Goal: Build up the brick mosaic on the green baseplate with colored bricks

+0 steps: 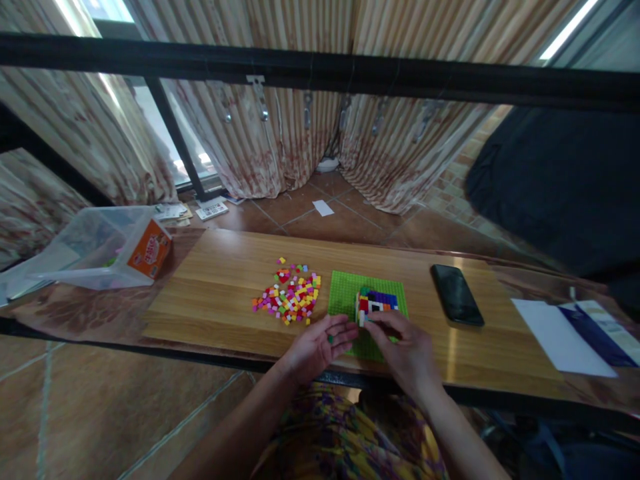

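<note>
- Left hand (pixel 316 348) lies open, palm up, bearing a green piece (pixel 331 339), at the brick build's (pixel 377 305) eight o'clock.
- Right hand (pixel 411 353), at five o'clock, pinches near the build; from here I can't tell what it grips.
- Pressing straight down onto the green baseplate (pixel 341 292) beneath would likely seat bricks best.

Daylight is let in past the curtains (pixel 280 147) at upper left and upper right, where the window (pixel 107 8) is washed out to white. The room is left rather dim. Glare is streaked across the table (pixel 454 363) near the phone (pixel 457 295). Detail is softened on the bricks (pixel 295 298); shapes are stretched towards the edges.
</note>
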`<state>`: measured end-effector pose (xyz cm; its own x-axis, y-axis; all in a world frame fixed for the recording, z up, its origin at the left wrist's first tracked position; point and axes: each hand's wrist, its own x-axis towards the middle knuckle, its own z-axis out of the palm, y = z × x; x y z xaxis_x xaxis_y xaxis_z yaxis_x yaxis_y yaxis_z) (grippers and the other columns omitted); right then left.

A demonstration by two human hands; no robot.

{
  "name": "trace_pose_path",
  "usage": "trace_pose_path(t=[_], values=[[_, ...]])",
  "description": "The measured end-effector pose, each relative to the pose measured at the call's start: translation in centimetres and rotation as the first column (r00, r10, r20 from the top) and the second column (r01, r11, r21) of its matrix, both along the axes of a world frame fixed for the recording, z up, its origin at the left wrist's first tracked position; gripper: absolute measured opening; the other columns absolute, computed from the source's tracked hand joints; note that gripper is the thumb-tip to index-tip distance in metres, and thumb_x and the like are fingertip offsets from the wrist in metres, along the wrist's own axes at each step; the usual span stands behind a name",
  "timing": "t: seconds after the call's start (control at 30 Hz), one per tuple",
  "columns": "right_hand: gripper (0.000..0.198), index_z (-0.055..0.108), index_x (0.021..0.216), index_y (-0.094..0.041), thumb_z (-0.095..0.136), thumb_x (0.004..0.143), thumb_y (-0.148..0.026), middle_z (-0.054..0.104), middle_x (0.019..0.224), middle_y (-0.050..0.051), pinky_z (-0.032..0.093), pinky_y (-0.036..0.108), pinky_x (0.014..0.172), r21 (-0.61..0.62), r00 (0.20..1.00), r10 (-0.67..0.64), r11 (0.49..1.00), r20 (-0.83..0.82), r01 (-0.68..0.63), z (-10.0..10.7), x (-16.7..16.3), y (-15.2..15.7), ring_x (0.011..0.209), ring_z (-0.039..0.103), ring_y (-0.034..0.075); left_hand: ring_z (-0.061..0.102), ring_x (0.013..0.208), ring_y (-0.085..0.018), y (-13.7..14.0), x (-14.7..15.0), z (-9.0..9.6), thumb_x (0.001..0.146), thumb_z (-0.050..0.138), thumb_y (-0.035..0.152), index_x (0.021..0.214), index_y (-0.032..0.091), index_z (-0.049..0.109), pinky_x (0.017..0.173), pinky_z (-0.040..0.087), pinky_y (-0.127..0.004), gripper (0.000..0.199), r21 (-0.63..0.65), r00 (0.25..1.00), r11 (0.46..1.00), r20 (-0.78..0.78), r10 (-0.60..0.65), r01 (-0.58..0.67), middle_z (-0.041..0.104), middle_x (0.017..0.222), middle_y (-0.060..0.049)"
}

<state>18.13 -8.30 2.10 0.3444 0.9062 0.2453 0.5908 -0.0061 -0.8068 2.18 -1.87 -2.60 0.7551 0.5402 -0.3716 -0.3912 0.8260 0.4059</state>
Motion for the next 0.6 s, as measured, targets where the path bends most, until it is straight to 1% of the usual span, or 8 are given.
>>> trace_pose_path(t=[0.1, 0.2, 0.4, 0.6], values=[[0.016, 0.067, 0.086, -0.022, 0.058, 0.08, -0.035, 0.068, 0.086, 0.004, 0.05, 0.031, 0.071, 0.043, 0.999, -0.03, 0.999, 0.011, 0.029, -0.3, 1.6, 0.8, 0.079, 0.063, 0.018, 0.058, 0.103, -0.02, 0.1, -0.2, -0.2, 0.088, 0.045, 0.035, 0.107, 0.013, 0.059, 0.095, 0.036, -0.036, 0.032, 0.022, 1.0, 1.0, 0.015, -0.022, 0.022, 0.063, 0.111, -0.013], [0.02, 0.068, 0.09, -0.022, 0.052, 0.084, -0.032, 0.067, 0.092, 0.006, 0.05, 0.032, 0.075, 0.042, 0.997, -0.032, 0.999, 0.072, 0.029, -0.4, 2.4, 1.7, 0.083, 0.063, 0.018, 0.057, 0.105, -0.021, 0.1, -0.4, -0.4, 0.089, 0.044, 0.033, 0.109, 0.014, 0.059, 0.096, 0.035, -0.037, 0.032, 0.031, 0.998, 0.999, 0.048, -0.033, 0.032, 0.062, 0.112, -0.013], [0.024, 0.067, 0.093, -0.02, 0.045, 0.085, -0.025, 0.067, 0.091, 0.007, 0.048, 0.034, 0.077, 0.013, 0.957, -0.051, 0.999, 0.285, 0.049, -0.5, 2.6, 3.5, 0.082, 0.063, 0.019, 0.058, 0.102, -0.02, 0.1, -0.6, -0.5, 0.09, 0.042, 0.031, 0.113, 0.014, 0.057, 0.095, 0.035, -0.037, 0.033, 0.035, 0.995, 0.998, 0.082, -0.062, 0.059, 0.062, 0.112, -0.013], [0.026, 0.067, 0.094, -0.018, 0.044, 0.084, -0.025, 0.069, 0.093, 0.007, 0.048, 0.037, 0.081, -0.01, 0.93, -0.065, 0.997, 0.362, 0.073, -1.3, 2.8, 4.5, 0.087, 0.062, 0.021, 0.058, 0.102, -0.02, 0.0, -0.7, -0.4, 0.09, 0.041, 0.03, 0.114, 0.013, 0.057, 0.093, 0.036, -0.036, 0.033, 0.05, 0.992, 0.996, 0.097, -0.082, 0.077, 0.061, 0.114, -0.014]])
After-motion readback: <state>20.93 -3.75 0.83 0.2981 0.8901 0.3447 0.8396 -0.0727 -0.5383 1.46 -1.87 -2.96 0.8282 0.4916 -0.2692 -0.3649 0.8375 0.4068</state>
